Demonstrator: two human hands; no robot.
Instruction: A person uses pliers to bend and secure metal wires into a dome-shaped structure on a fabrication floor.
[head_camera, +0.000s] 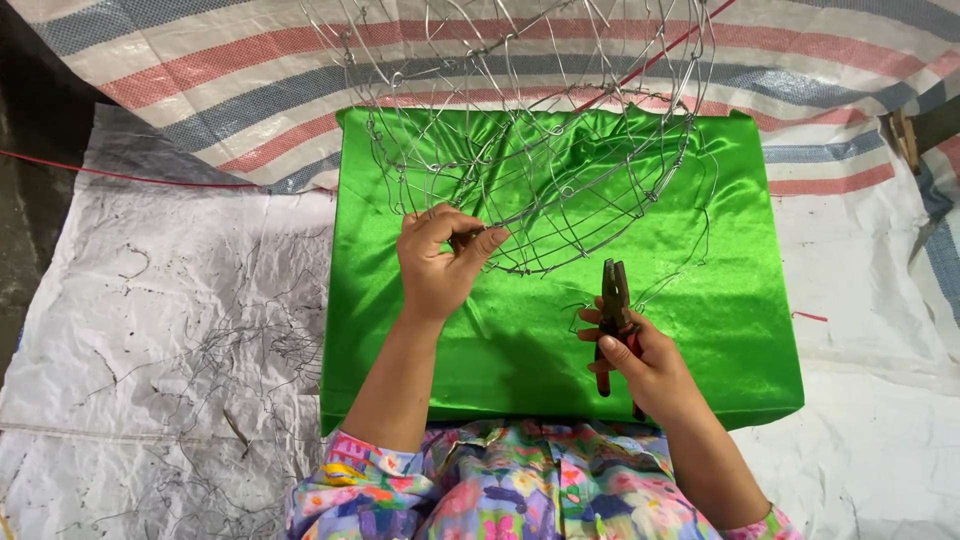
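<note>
Pinching the wire frame (520, 130) at its near rim, left hand (437, 262) has fingers clenched on a wire joint, about 9 o'clock of the pliers (614, 318). Right hand (645, 365) grasps the red pliers handles, closed nose pointing to 12 o'clock, just short of the frame. Frame sits on the green cloth (740, 300), tilted up, running off the top edge. Dome looks mostly woven; near rim seemingly still being tied. Wire scraps (230, 360) litter the tarp (130, 300) at 8 o'clock. Open room at 3 o'clock; cloth edge lies close to the body.

Wire frame (530, 140), pliers (613, 300) in hands
</note>
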